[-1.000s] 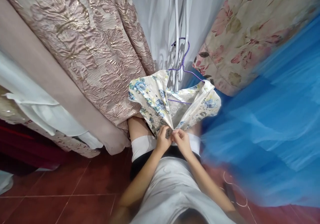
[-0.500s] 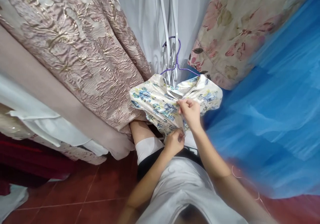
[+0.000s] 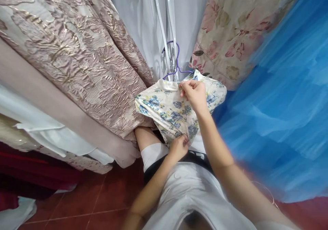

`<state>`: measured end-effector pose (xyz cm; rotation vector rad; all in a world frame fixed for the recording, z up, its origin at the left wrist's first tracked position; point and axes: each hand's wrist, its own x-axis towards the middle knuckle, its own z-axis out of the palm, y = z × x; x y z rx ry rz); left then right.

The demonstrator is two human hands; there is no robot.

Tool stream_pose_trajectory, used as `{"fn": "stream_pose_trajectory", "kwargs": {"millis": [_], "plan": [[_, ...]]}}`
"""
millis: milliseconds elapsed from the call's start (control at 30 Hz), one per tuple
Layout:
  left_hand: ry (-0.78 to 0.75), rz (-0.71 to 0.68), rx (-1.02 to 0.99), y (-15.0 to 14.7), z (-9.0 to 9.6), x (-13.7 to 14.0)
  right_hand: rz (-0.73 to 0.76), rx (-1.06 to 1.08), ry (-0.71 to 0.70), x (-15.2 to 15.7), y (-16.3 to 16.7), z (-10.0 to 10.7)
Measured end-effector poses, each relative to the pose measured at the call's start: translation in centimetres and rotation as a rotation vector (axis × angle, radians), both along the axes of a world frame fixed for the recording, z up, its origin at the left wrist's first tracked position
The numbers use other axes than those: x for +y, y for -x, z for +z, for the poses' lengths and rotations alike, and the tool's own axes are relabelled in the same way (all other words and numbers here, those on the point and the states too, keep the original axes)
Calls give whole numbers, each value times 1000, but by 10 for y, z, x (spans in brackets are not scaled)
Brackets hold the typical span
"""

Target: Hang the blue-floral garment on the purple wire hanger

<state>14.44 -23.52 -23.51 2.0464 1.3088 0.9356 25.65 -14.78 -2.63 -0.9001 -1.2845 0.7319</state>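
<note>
A white blouse (image 3: 164, 103) with blue and yellow flowers hangs on a purple wire hanger (image 3: 177, 57) in front of my lap. My right hand (image 3: 193, 91) pinches the top of its front opening, at the neckline by the collar. Lower down, my left hand (image 3: 179, 147) is closed on the blouse's front edge near my waist. The fabric between the two hands is drawn together. The hanger's hook sits among white hanging straps (image 3: 167, 21), and I cannot tell what it is hooked on.
A pink and gold textured fabric (image 3: 84, 59) hangs at the left, beside more white and dark red garments. To the right hang a cream floral fabric (image 3: 217, 28) and a large blue tulle garment (image 3: 276, 120). Red floor tiles (image 3: 110, 192) show below.
My right hand has moved up to the collar, pulling the neckline's open edges together. My left hand stays near the same place on the front edge. The view has shifted slightly.
</note>
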Motion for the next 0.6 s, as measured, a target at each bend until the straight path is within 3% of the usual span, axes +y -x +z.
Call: {"fn": "stream_pose_trajectory", "kwargs": {"millis": [100, 167, 233, 333, 433, 600], "plan": [[-206, 5, -146, 19, 46, 18, 15, 34, 16, -4, -3, -2], [-507, 87, -183, 31, 96, 33, 22, 58, 31, -8, -3, -5], [-715, 120, -169, 37, 147, 51, 32, 68, 40, -11, -3, -8], [-798, 26, 19, 39, 202, 81, 33, 81, 24, -10, -3, -12], [-798, -50, 178, 35, 219, 104, 36, 84, -2, -5, -3, -18], [-880, 4, 150, 34, 218, 115, 57, 77, -18, 3, 0, -32]]}}
